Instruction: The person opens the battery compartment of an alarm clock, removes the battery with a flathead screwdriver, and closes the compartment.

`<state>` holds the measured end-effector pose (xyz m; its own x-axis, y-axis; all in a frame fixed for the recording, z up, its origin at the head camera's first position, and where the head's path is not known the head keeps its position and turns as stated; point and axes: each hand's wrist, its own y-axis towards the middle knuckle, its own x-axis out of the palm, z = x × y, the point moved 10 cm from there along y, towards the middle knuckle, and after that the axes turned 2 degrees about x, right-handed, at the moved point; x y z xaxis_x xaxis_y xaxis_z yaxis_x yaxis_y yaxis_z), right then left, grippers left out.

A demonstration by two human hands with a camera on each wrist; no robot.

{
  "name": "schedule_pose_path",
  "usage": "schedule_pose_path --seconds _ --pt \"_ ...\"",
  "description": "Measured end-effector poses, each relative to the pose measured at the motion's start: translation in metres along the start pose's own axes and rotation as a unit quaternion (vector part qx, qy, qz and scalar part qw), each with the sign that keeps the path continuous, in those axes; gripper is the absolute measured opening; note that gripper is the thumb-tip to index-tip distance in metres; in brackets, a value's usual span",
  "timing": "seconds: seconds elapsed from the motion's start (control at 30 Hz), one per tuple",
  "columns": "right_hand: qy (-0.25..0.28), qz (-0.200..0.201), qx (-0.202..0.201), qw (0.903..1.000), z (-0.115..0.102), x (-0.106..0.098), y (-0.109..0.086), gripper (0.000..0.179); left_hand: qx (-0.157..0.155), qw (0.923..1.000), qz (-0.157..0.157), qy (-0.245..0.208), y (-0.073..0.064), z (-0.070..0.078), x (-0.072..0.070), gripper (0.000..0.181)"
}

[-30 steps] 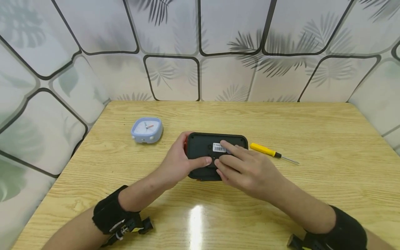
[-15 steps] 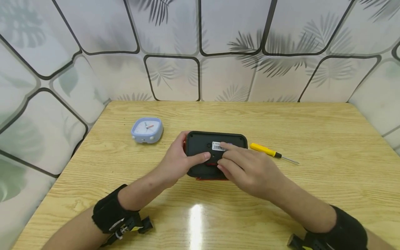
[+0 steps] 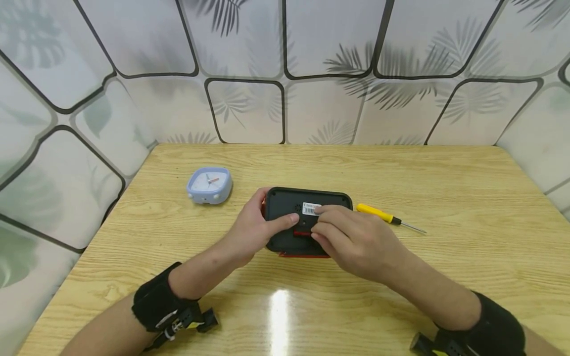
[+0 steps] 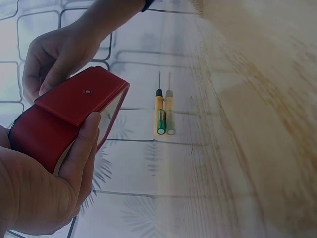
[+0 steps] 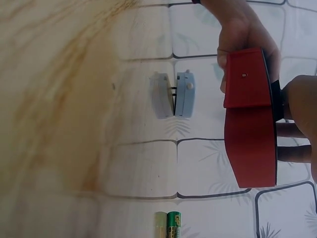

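Observation:
My left hand (image 3: pixel 251 235) grips a red box-shaped device (image 4: pixel 91 96) by its left side, thumb lying across its black back panel (image 3: pixel 285 200). A white barcode label (image 3: pixel 308 209) and a small patch of red opening (image 3: pixel 302 233) show on that panel. At the panel's right part, my right hand (image 3: pixel 362 242) has curled fingers pinching a small black cover (image 5: pixel 278 101), which juts from the back in the right wrist view. The device's front faces away from the head camera; a pale strip of it shows in the left wrist view.
A light blue alarm clock (image 3: pixel 209 186) stands on the wooden table (image 3: pixel 249 316) at the left. A yellow-handled screwdriver (image 3: pixel 376 213) lies right of the device. A green battery (image 5: pixel 173 225) is near it in the wrist views. Patterned panels (image 3: pixel 320 109) border the table.
The red opening in the back panel has come into view and grown. My right fingers have drawn back slightly to the right; the left hand and device have barely shifted.

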<state>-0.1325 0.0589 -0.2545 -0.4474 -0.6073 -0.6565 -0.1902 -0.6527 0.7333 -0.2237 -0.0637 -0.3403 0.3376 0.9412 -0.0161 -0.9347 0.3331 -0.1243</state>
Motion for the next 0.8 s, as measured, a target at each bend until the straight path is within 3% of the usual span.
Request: schedule_pose_path --seconds 0.2,0.53,0.8 --pt "0.002 -0.003 0.001 1.0000 0.001 -0.001 0.000 0.027 -0.001 1.0000 0.005 -0.001 0.001 -0.001 -0.003 0.059" --pt "-0.003 0.038 -0.011 0.9992 0.002 -0.013 0.003 0.024 -0.003 0.9993 0.037 0.008 0.006 -0.001 -0.012 0.061" --pt "-0.020 0.049 0.016 0.9985 0.016 -0.028 0.006 0.028 -0.004 0.9975 0.067 -0.022 0.009 0.000 -0.025 0.060"
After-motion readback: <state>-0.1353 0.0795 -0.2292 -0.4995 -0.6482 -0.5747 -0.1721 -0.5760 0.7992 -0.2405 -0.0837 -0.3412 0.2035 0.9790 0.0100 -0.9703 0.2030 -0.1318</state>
